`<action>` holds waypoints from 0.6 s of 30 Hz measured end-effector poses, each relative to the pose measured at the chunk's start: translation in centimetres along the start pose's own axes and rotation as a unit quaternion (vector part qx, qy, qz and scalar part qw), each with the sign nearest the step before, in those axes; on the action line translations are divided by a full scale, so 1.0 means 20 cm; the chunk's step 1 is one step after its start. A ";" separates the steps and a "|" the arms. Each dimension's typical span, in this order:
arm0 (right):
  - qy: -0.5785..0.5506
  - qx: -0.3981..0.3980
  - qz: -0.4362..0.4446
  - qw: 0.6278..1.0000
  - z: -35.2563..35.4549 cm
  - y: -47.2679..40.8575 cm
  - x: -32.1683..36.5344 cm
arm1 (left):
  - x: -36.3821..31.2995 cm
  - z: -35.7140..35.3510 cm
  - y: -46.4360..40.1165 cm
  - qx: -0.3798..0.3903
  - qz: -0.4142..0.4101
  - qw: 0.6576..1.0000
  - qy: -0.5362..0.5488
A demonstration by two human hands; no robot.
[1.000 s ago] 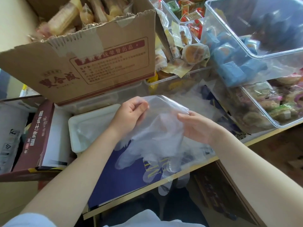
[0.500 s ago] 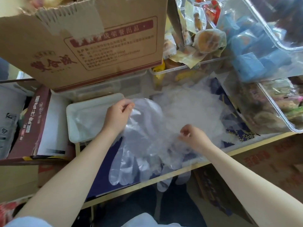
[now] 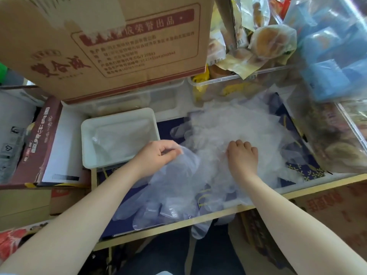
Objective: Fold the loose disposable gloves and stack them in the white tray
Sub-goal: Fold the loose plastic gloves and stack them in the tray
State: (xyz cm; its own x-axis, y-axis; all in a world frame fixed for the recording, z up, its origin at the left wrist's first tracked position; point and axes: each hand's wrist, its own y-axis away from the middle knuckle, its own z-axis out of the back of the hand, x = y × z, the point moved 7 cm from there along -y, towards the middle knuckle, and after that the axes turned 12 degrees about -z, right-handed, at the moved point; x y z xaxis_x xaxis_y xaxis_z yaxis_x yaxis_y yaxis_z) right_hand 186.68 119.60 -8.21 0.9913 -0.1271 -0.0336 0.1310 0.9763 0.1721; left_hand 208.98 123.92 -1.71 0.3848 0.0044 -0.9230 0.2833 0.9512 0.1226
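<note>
A heap of loose clear disposable gloves (image 3: 228, 126) lies on the dark blue table top. One clear glove (image 3: 170, 187) hangs spread toward the table's front edge, fingers down; my left hand (image 3: 156, 155) pinches its cuff just right of the white tray (image 3: 119, 116). The tray holds a few flat clear gloves (image 3: 119, 139). My right hand (image 3: 241, 155) rests knuckles-up on the heap with its fingers curled into the plastic.
A large cardboard box (image 3: 111, 42) overhangs the tray from behind. Clear bins of wrapped snacks (image 3: 266, 40) stand at the back and right. A maroon carton (image 3: 39, 139) lies left of the tray. The table's wooden front edge (image 3: 198, 219) runs below the gloves.
Both hands have dropped from holding a glove up in the air to the table. My right hand let go of that glove and moved onto the heap; my left keeps its cuff.
</note>
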 end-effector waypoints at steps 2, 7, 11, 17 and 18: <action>-0.037 -0.027 0.004 0.999 0.05 0.00 -0.03 | -0.02 -0.01 0.00 0.011 -0.022 1.000 -0.003; -0.259 -0.134 0.053 0.955 0.37 0.04 -0.05 | -0.12 -0.05 -0.03 0.029 -0.072 0.997 -0.016; -0.251 -0.224 0.155 0.929 0.62 0.16 0.04 | -0.29 -0.05 -0.09 0.012 -0.153 0.982 -0.107; -0.277 -0.290 0.147 0.904 0.79 0.24 0.03 | -0.47 -0.05 -0.10 -0.003 -0.289 0.949 -0.124; -0.308 -0.271 0.102 0.906 0.80 0.22 -0.01 | -0.47 -0.03 -0.10 -0.007 -0.275 0.957 -0.088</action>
State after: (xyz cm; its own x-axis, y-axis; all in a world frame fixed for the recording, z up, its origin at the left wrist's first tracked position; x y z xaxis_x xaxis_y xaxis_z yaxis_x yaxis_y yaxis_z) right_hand 187.22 121.15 8.27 0.8338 0.1548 0.5300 0.0862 0.9116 -0.4019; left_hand 204.23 122.21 6.56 0.3233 -0.5500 -0.7701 0.4753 0.7981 -0.3704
